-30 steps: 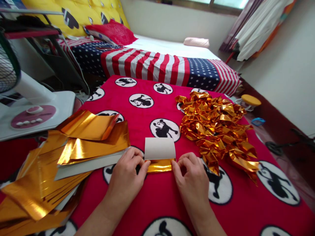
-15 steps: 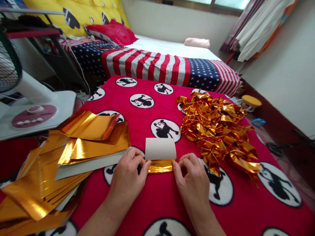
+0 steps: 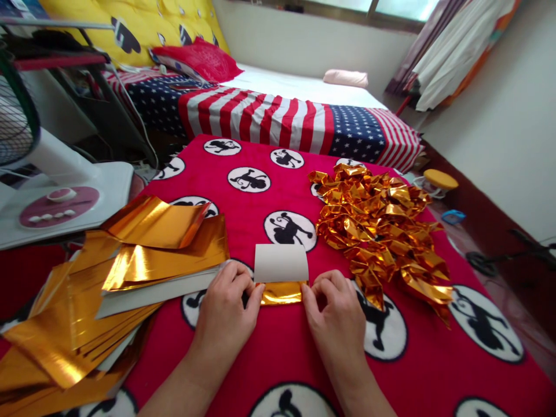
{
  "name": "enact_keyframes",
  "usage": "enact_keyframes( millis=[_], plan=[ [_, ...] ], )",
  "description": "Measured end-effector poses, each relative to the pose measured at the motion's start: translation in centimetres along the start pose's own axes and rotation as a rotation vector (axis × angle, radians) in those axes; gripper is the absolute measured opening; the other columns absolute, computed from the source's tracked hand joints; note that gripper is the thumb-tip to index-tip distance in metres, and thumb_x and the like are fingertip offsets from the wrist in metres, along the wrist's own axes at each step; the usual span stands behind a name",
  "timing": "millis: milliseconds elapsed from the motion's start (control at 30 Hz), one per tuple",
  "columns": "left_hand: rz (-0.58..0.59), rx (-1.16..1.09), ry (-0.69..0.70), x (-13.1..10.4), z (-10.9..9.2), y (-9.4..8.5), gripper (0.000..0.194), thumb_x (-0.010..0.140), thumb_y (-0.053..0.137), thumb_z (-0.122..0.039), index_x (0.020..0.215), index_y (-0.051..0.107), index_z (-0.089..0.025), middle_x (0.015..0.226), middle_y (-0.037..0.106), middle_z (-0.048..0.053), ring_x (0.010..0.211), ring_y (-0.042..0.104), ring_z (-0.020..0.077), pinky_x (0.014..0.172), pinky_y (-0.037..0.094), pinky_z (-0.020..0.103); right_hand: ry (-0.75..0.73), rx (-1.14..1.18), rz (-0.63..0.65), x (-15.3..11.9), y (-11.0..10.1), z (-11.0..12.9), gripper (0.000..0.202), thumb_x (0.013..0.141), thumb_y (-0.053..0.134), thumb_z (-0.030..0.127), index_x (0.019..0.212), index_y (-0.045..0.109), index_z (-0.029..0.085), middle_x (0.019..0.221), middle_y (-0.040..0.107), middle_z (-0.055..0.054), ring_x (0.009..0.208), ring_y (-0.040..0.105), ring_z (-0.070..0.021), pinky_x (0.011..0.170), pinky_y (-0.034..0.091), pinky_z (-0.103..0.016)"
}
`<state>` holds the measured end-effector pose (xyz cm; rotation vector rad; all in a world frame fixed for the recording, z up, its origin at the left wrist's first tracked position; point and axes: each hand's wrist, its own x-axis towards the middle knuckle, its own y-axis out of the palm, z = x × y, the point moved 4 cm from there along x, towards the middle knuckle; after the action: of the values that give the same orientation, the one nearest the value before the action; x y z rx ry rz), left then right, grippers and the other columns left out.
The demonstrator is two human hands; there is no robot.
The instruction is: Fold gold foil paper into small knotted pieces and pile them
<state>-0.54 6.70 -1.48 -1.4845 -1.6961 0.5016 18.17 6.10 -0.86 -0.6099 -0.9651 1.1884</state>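
A sheet of gold foil paper [image 3: 281, 293] lies on the red patterned cloth in front of me. Its near part is folded over with the gold side up, while the pale grey back shows on the far part, which curls slightly. At the left end of the fold, my left hand [image 3: 232, 304] pinches the paper between thumb and fingers. My right hand [image 3: 332, 310] grips the opposite end the same way. Left of my hands is a spread stack of flat gold foil sheets [image 3: 169, 260]. On the right sits a heap of folded gold foil pieces [image 3: 382, 220].
The red cloth [image 3: 278, 347] with monkey roundels covers the surface. A white fan base [image 3: 108, 185] stands at the left. Behind is a bed with a flag-patterned cover [image 3: 260, 116]. A yellow-topped stool [image 3: 441, 178] stands on the floor at the right.
Both hands keep their hold on the folded paper. The whole view has shifted very slightly; nothing else visibly differs.
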Motion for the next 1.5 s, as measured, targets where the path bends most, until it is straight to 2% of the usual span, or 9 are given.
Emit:
enact_keyframes(
  millis=[200,400,600,767,967,1100,1200,1333,1500],
  plan=[
    [0.01,0.05,-0.005,-0.1,0.1,0.1,0.022,0.085,0.057,-0.021,0.065,0.047,-0.02,0.084,0.053,0.004,0.08,0.053,0.0195,0.075,0.044,0.034,0.021,-0.004,-0.005,0.0,-0.2,0.2,0.025,0.088,0.059,0.026,0.064,0.05,0.021,0.08,0.056,-0.001,0.079,0.048,-0.018,0.073,0.037,-0.032],
    [0.024,0.079,-0.039,0.0,0.2,0.0,0.013,0.083,0.059,-0.02,0.079,0.047,-0.021,0.082,0.052,0.003,0.078,0.054,0.0205,0.07,0.044,0.034,0.022,0.0,-0.033,-0.1,-0.3,0.2,0.025,0.087,0.059,0.028,0.064,0.05,0.022,0.078,0.055,-0.001,0.078,0.049,-0.0187,0.072,0.037,-0.032],
    [0.062,0.061,-0.016,0.2,-0.2,-0.2,0.004,0.083,0.059,-0.018,0.083,0.057,-0.022,0.087,0.056,0.003,0.084,0.056,0.0208,0.076,0.044,0.034,0.043,0.018,-0.062,-0.1,-0.3,0.0,0.017,0.083,0.063,0.025,0.07,0.052,0.022,0.082,0.056,-0.001,0.081,0.05,-0.0193,0.074,0.038,-0.032],
    [0.069,0.012,-0.016,0.2,-0.1,-0.1,0.009,0.083,0.061,-0.02,0.083,0.069,-0.025,0.088,0.058,0.002,0.086,0.057,0.0199,0.08,0.045,0.033,0.025,0.046,-0.06,-0.1,-0.2,-0.1,0.005,0.084,0.061,0.022,0.079,0.062,0.022,0.089,0.059,-0.002,0.087,0.052,-0.02,0.076,0.039,-0.032],
    [0.064,0.032,-0.002,0.2,-0.1,-0.4,0.014,0.084,0.06,-0.028,0.083,0.074,-0.027,0.087,0.06,0.003,0.087,0.058,0.0197,0.08,0.045,0.033,-0.017,0.027,-0.096,-0.4,-0.3,0.0,0.011,0.084,0.059,0.025,0.08,0.069,0.023,0.089,0.059,-0.003,0.086,0.052,-0.0199,0.073,0.04,-0.031],
    [0.081,0.048,-0.005,0.4,-0.2,-0.5,0.014,0.077,0.068,-0.039,0.081,0.076,-0.028,0.087,0.06,0.003,0.086,0.059,0.0202,0.079,0.045,0.033,-0.031,0.004,-0.113,-0.5,-0.4,0.4,0.013,0.086,0.056,0.026,0.079,0.067,0.023,0.09,0.059,-0.004,0.087,0.052,-0.0208,0.072,0.04,-0.032],
    [0.09,0.054,-0.003,0.5,-0.2,-0.6,0.017,0.071,0.072,-0.042,0.082,0.076,-0.028,0.088,0.06,0.003,0.086,0.059,0.0207,0.08,0.046,0.033,-0.028,-0.051,-0.133,-0.6,-0.3,1.0,0.017,0.085,0.06,0.036,0.077,0.064,0.022,0.089,0.058,-0.006,0.087,0.05,-0.0233,0.072,0.039,-0.034],
    [0.093,0.071,-0.007,0.5,-0.3,-0.6,0.02,0.072,0.071,-0.043,0.083,0.076,-0.028,0.089,0.06,0.003,0.088,0.06,0.0214,0.08,0.046,0.033,0.0,-0.164,-0.142,-0.8,0.0,2.0,0.034,0.075,0.069,0.052,0.081,0.061,0.02,0.09,0.056,-0.009,0.088,0.049,-0.0264,0.072,0.039,-0.036],
    [0.127,0.074,0.006,0.5,-0.4,-0.7,0.02,0.072,0.071,-0.042,0.086,0.076,-0.028,0.092,0.06,0.004,0.09,0.06,0.0218,0.081,0.046,0.033,0.045,-0.157,-0.107,-1.2,0.3,2.1,0.034,0.073,0.071,0.048,0.087,0.06,0.019,0.096,0.056,-0.01,0.095,0.049,-0.029,0.077,0.04,-0.038]
  ],
)
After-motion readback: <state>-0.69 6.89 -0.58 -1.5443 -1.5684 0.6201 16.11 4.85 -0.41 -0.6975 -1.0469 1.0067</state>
